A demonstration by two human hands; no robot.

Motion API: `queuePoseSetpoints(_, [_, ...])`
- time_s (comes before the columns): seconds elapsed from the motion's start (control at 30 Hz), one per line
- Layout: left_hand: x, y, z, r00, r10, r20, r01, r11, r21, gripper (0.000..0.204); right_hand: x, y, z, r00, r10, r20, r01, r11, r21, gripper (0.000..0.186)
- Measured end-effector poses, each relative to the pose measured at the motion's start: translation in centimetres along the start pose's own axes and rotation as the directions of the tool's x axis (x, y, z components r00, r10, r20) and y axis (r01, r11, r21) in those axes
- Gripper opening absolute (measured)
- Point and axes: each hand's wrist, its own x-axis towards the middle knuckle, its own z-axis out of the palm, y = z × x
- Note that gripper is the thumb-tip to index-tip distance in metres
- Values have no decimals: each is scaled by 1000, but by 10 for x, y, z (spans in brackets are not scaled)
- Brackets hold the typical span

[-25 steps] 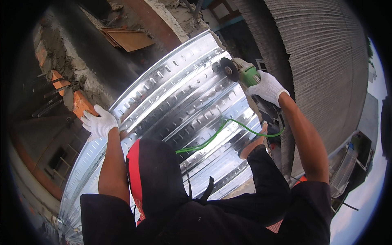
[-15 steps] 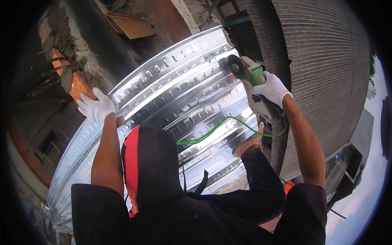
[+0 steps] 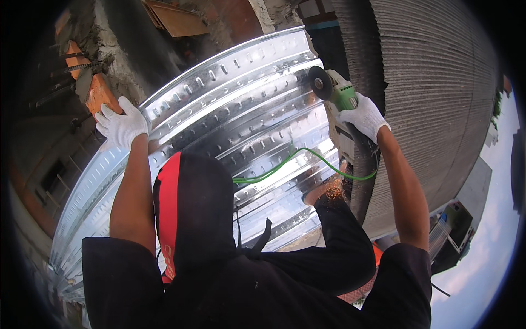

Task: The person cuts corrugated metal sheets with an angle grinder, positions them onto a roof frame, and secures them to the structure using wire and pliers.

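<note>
A large, shiny corrugated metal sheet [image 3: 235, 115] with rows of stamped bumps stretches across the middle. My left hand [image 3: 123, 123], in a white knitted glove, rests on its far left edge with fingers spread. At the sheet's right end, my right hand [image 3: 362, 116], also gloved, is wrapped round the body of a green angle grinder [image 3: 344, 96]. The grinder's dark disc [image 3: 320, 83] faces the sheet near its far right corner. Orange sparks [image 3: 333, 189] show lower down, beside my bare foot [image 3: 318, 193] on the sheet. The exact contact of disc and metal is hidden.
A green cable [image 3: 290, 156] loops over the sheet toward the right. Black cloth with a red stripe [image 3: 170, 203] covers the lower middle. Broken brick [image 3: 101, 94] and rough concrete border the left hand. Grey corrugated roofing [image 3: 438, 98] rises at the right.
The whole view has shifted slightly, with the sheet's far edge a little higher. The grinder's disc has moved slightly toward me along the right end. The left hand keeps its place on the edge.
</note>
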Motion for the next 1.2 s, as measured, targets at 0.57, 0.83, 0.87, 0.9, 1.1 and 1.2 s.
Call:
queuePoseSetpoints(0.57, [2, 8, -8, 1000, -27, 13, 25, 990, 141, 74, 0, -5, 3, 1000, -11, -23, 11, 1000, -20, 67])
queuePoseSetpoints(0.83, [2, 4, -3, 1000, -10, -24, 12, 996, 87, 73, 3, 0, 7, 996, -68, -51, 67, 998, -16, 73])
queuePoseSetpoints(0.87, [2, 4, -2, 1000, -8, -28, 10, 997, 74, 74, 2, -2, 7, 996, -70, -54, 69, 998, -8, 73])
queuePoseSetpoints(0.9, [2, 4, -2, 1000, -12, -25, 14, 996, 84, 74, 1, -3, 7, 996, -71, -58, 71, 997, 0, 73])
queuePoseSetpoints(1.1, [2, 0, 2, 1000, -10, -26, 12, 997, 80, 75, 6, -5, 8, 993, -87, -78, 88, 996, -1, 71])
queuePoseSetpoints(1.2, [3, 1, 3, 1000, -10, -12, 11, 993, 117, 75, 9, -1, 11, 994, -81, -78, 85, 995, 57, 71])
